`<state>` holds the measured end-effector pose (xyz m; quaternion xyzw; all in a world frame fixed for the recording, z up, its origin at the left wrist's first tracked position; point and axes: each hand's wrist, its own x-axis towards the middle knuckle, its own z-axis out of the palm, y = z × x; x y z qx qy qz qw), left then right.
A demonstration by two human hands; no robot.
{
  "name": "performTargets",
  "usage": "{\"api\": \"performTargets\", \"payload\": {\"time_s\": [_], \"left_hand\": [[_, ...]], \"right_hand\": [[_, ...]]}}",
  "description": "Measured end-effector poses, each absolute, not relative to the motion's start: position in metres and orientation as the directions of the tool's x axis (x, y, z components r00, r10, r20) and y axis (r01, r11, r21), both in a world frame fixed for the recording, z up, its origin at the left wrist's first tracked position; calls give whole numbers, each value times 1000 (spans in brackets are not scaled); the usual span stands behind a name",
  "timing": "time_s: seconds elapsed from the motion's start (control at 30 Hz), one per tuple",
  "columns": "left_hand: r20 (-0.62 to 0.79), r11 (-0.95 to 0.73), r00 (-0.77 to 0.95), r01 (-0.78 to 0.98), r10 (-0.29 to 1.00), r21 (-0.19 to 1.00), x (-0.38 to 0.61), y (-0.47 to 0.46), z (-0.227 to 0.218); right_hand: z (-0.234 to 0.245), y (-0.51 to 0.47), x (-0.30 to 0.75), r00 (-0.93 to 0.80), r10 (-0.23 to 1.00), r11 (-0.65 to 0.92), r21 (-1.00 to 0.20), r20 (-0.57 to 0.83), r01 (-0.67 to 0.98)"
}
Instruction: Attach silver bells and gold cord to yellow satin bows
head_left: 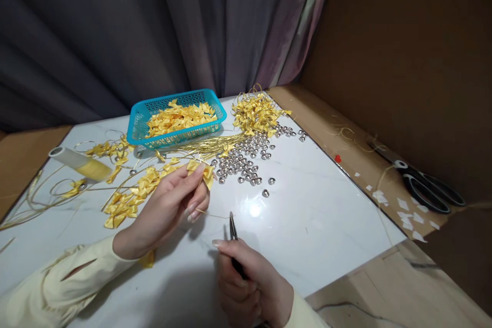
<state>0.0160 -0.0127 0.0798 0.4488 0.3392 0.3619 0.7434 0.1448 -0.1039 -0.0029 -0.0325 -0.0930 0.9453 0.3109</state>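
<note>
My left hand (169,210) pinches a small yellow ribbon bow (202,170) on a thin gold wire (215,214) that runs out to the right. My right hand (249,282) is closed round small dark pliers (232,228), whose tip meets the free end of that wire. Both hands hover low over the white tabletop (307,215). Just beyond them lies a scatter of silver heart beads (242,164).
A blue basket (140,113) of yellow bows stands at the back, with wired bows (257,110) to its right. Loose bows (126,200) and a yellow ribbon spool (82,164) lie on the left. Black scissors (426,189) and paper scraps (407,212) rest on the brown surface at right.
</note>
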Motion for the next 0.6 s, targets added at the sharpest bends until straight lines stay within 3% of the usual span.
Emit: {"api": "performTargets", "payload": {"time_s": [0.6], "left_hand": [[-166,323,511,-236,844,917,15,-11,82]], "right_hand": [[4,-104,150,-834,551,-819,-172,30,-547]]}}
